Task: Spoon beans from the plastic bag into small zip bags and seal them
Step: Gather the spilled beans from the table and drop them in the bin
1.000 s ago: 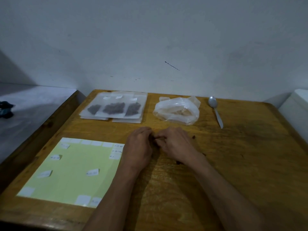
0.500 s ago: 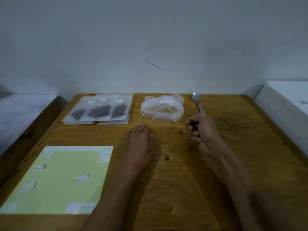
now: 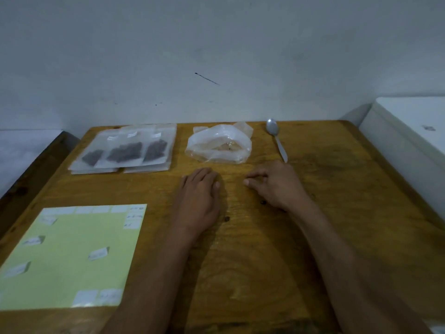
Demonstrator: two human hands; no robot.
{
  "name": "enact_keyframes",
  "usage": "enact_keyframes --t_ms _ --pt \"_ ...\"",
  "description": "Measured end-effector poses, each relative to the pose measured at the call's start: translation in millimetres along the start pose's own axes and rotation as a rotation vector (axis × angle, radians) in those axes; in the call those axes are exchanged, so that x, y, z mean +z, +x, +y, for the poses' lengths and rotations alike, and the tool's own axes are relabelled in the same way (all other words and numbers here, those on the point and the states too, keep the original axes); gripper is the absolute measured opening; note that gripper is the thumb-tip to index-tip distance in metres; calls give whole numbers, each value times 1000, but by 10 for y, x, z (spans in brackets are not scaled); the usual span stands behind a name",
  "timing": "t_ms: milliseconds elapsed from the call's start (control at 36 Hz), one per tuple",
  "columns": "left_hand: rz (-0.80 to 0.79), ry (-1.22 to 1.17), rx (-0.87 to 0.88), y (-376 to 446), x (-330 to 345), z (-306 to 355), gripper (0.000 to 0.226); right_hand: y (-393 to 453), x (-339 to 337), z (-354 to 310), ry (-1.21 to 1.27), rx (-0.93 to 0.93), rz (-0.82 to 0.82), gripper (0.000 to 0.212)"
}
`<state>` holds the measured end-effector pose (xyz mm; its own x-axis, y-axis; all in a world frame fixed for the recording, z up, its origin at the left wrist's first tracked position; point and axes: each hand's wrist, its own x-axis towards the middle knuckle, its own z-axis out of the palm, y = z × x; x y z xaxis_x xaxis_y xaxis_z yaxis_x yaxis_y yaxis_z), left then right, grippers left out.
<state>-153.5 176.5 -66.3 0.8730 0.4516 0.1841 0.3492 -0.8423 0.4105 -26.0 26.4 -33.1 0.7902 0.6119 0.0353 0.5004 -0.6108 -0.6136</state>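
Both forearms reach up from the bottom edge across the wooden table (image 3: 337, 189). The left hand (image 3: 198, 196) lies palm down, fingers straight and together, holding nothing. The right hand (image 3: 274, 184) rests on the wood with fingers loosely bent and spread, also holding nothing. The plastic bag (image 3: 218, 145) sits at 12 o'clock from the hands, the spoon (image 3: 277, 138) at 1 o'clock, the filled zip bags (image 3: 125, 150) at 10 o'clock. Two loose beans (image 3: 263, 202) lie near the right wrist.
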Motion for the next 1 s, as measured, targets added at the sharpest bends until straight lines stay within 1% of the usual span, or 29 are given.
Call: enact_keyframes --t_ms 139,194,222,250,333,361,389,444,472,500,528,583,611,639,667,694,750,833,917,972,1000 --pt "-9 3 -2 -6 -10 10 42 -16 19 -15 2 -12 29 12" --pt "-13 4 -3 -4 -17 18 42 -31 13 -14 86 26 59 21" --pt "-15 5 -5 -2 -18 20 42 -42 -6 -19 209 87 69 25" --pt "-17 4 -6 -1 -18 19 42 -52 -39 -26 396 170 59 26" --pt "-18 6 -6 -11 -14 9 42 -96 -150 -48 1075 371 -57 19" --pt "-18 8 -6 -13 -17 10 42 -110 -174 -43 1204 397 -87 18" --pt "-18 9 -7 -19 -19 10 42 -129 -188 -38 1257 403 -102 19" --pt "-22 10 -5 -23 -24 17 42 -167 -200 -35 1221 393 -91 22" --pt "-24 9 -6 -24 -27 20 43 -187 -202 -44 1134 385 -70 23" --pt "-24 8 -8 -23 -28 22 43 -216 -206 -51 985 371 -47 25" --pt "-24 9 -11 -24 -26 22 43 -252 -221 -57 782 346 -23 27" --pt "-23 10 -12 -23 -21 18 43 -321 -236 -15 379 230 6 28" --pt "-23 8 -11 -22 -18 17 43 -353 -241 18 268 165 -15 23" --pt "-22 5 -11 -21 -16 14 43 -393 -257 28 216 134 -66 17" --pt "-22 2 -14 -19 -13 11 43 -423 -269 41 197 132 -118 13" --pt "-23 -1 -16 -16 -11 9 43 -438 -277 53 184 140 -153 14" --pt "-22 1 -15 -12 -7 3 43 -450 -289 56 139 132 -178 18" --pt "-23 5 -14 -8 -7 6 42 -435 -280 41 113 119 -198 14" --pt "-21 7 -21 -8 -8 13 42 -429 -259 46 139 108 -178 4" --pt "-23 10 -24 -6 -10 15 43 -444 -225 31 176 91 -141 7" --pt "-25 10 -25 -3 -10 15 43 -456 -210 5 257 111 -128 11"
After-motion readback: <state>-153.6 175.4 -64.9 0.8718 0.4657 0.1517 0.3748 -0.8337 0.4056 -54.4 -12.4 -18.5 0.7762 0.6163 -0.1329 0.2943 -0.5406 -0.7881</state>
